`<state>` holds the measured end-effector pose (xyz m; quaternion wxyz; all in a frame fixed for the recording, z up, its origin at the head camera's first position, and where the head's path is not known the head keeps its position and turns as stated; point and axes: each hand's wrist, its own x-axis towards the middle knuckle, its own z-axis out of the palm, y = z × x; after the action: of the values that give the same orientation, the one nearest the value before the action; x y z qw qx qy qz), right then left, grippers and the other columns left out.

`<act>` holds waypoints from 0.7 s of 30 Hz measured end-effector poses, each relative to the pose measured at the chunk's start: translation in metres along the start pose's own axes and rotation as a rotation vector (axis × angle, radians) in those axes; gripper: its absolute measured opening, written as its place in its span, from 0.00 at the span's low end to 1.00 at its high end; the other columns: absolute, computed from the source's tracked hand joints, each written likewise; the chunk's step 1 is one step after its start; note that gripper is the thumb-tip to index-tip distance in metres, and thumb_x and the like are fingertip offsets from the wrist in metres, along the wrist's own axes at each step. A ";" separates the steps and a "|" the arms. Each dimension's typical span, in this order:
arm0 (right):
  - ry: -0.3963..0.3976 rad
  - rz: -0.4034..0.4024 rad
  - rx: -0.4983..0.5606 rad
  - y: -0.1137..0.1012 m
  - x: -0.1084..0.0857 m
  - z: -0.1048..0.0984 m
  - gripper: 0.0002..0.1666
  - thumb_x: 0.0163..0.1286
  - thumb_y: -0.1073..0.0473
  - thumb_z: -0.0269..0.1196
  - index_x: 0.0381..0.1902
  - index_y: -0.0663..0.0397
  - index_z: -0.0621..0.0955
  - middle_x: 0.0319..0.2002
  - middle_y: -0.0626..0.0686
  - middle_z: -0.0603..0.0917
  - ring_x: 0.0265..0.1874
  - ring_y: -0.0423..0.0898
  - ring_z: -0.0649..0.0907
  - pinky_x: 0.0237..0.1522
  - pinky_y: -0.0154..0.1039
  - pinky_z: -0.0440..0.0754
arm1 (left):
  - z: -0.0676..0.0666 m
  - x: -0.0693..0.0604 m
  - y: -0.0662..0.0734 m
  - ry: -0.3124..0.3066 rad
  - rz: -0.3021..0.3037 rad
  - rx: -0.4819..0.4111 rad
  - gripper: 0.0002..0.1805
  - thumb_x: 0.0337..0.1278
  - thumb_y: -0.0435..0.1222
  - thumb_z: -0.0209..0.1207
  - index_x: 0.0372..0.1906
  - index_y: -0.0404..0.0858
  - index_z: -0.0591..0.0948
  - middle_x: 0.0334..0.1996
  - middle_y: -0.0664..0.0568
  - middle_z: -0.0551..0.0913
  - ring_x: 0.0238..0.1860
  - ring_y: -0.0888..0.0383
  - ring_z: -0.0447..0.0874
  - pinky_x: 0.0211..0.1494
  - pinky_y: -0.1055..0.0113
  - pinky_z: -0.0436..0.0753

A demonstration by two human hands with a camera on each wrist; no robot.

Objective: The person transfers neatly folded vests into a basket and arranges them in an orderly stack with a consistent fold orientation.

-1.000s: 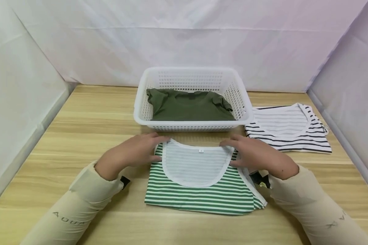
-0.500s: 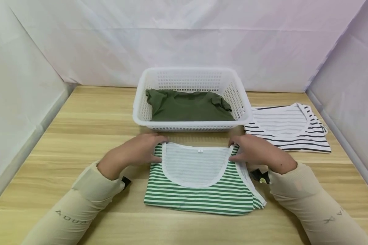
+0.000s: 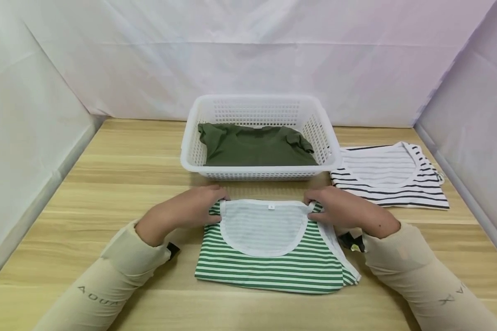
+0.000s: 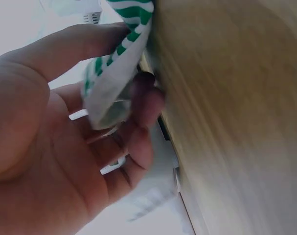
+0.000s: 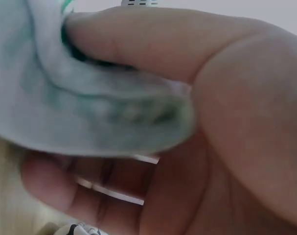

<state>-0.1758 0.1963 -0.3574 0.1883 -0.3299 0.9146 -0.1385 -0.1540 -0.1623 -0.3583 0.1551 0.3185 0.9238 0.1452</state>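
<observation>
A green-and-white striped top (image 3: 269, 273) lies folded on the table, its wide white neckline toward the basket. At its upper left shoulder my left hand (image 3: 186, 209) pinches the strap between thumb and fingers. My right hand (image 3: 343, 209) grips the upper right shoulder the same way. In the left wrist view the striped edge (image 4: 119, 68) passes between the thumb and curled fingers of my left hand (image 4: 55, 132). The right wrist view has the white-trimmed cloth (image 5: 89, 117) between the thumb and fingers of my right hand (image 5: 226, 122).
Behind the top stands a white perforated basket (image 3: 261, 172) holding a dark green garment (image 3: 258, 149). To its right a black-and-white striped top (image 3: 391, 193) lies folded on the table (image 3: 120, 174). White cloth walls (image 3: 257, 69) enclose the back and both sides.
The fingers of both hands have closed on the shoulder straps, which now bend up slightly at the neckline. The rest of the striped top lies as before.
</observation>
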 end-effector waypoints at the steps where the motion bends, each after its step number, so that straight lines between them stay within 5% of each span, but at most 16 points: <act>1: 0.004 -0.012 0.006 0.000 0.000 0.000 0.09 0.68 0.56 0.67 0.44 0.48 0.80 0.37 0.44 0.84 0.34 0.37 0.80 0.38 0.39 0.79 | 0.000 0.000 0.000 0.001 0.009 -0.013 0.17 0.60 0.37 0.67 0.52 0.41 0.79 0.46 0.55 0.81 0.45 0.60 0.79 0.51 0.61 0.81; 8: 0.031 -0.088 0.115 -0.003 -0.003 -0.002 0.06 0.73 0.55 0.63 0.43 0.44 0.76 0.31 0.40 0.81 0.28 0.33 0.78 0.37 0.34 0.78 | -0.002 -0.004 -0.003 -0.025 0.032 -0.192 0.13 0.60 0.34 0.65 0.47 0.47 0.76 0.35 0.60 0.77 0.33 0.63 0.73 0.42 0.66 0.78; 14: 0.057 -0.148 0.220 -0.002 -0.006 -0.007 0.07 0.76 0.50 0.59 0.44 0.42 0.73 0.27 0.41 0.77 0.25 0.34 0.74 0.36 0.33 0.76 | -0.009 -0.007 -0.003 0.076 0.092 -0.331 0.15 0.59 0.34 0.67 0.47 0.51 0.77 0.46 0.61 0.83 0.46 0.63 0.80 0.54 0.62 0.81; 17: 0.055 -0.170 0.285 -0.001 -0.006 -0.007 0.07 0.76 0.50 0.58 0.45 0.42 0.72 0.33 0.43 0.77 0.29 0.35 0.76 0.38 0.33 0.76 | -0.011 -0.006 -0.002 0.103 0.116 -0.422 0.19 0.58 0.35 0.68 0.52 0.52 0.79 0.47 0.60 0.82 0.38 0.61 0.79 0.44 0.64 0.82; 21: 0.047 -0.188 0.371 -0.001 -0.004 -0.007 0.07 0.76 0.51 0.58 0.46 0.42 0.72 0.37 0.45 0.77 0.30 0.35 0.76 0.39 0.33 0.78 | -0.013 -0.005 -0.001 0.094 0.094 -0.530 0.26 0.56 0.38 0.70 0.61 0.51 0.78 0.33 0.58 0.81 0.26 0.62 0.73 0.30 0.69 0.78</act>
<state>-0.1754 0.1996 -0.3494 0.2106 -0.3699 0.8429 -0.3293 -0.1558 -0.1680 -0.3458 0.1833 0.3024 0.8438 0.4036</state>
